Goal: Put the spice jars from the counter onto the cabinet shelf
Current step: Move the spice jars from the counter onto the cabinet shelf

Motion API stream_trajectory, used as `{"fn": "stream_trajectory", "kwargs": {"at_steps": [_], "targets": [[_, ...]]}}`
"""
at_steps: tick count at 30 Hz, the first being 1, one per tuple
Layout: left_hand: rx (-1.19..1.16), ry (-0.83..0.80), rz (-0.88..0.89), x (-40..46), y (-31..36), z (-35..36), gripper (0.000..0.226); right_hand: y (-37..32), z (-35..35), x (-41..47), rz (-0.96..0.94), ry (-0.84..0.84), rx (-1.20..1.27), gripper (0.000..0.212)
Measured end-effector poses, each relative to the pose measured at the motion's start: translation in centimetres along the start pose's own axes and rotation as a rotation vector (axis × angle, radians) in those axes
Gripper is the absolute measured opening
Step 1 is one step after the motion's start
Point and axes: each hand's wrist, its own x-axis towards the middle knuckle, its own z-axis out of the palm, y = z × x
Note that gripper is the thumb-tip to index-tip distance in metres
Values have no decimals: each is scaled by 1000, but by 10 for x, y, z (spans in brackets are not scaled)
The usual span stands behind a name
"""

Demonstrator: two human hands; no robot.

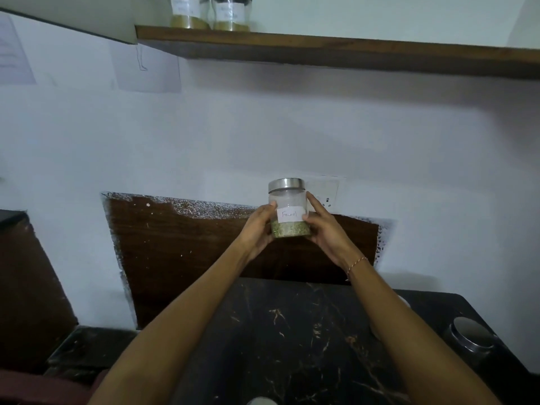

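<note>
At the top of the frame two shelf jars (pixel 210 13) are cut off, while mid-frame the left hand (pixel 258 228) and right hand (pixel 324 229) clasp an upright steel-lidded "Fennel" jar (pixel 287 209) holding greenish seeds.

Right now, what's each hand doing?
Left hand: grips the fennel jar from its left side.
Right hand: grips the same jar from its right side.

White wall (pixel 263 133) behind, papers (pixel 146 68) taped up at left, dark wood panel (pixel 181 244) below, switch plate (pixel 328 191) mounted just above.
</note>
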Motion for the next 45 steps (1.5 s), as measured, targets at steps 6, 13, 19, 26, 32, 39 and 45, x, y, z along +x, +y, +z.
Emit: {"fn": "stream_trajectory", "kwargs": {"at_steps": [6, 13, 19, 26, 32, 39, 45], "targets": [[151, 154, 172, 0, 47, 0, 34, -20, 14, 13, -103, -19, 38, 65], [184, 108, 252, 0, 103, -7, 39, -77, 26, 36, -252, -49, -71, 53], [239, 84, 363, 8, 168, 10, 40, -147, 34, 54, -424, -44, -209, 44], [316, 119, 606, 27, 255, 46, 28, -247, 43, 83, -588, -57, -224, 40], [363, 160, 671, 62, 324, 69, 40, -318, 42, 125, -625, 24, -301, 30], [549, 258, 543, 115, 359, 66, 45, -330, 32, 185, -479, 50, -363, 44], [639, 260, 487, 149, 365, 56, 29, -332, 30, 221, -416, 94, -440, 38]]}}
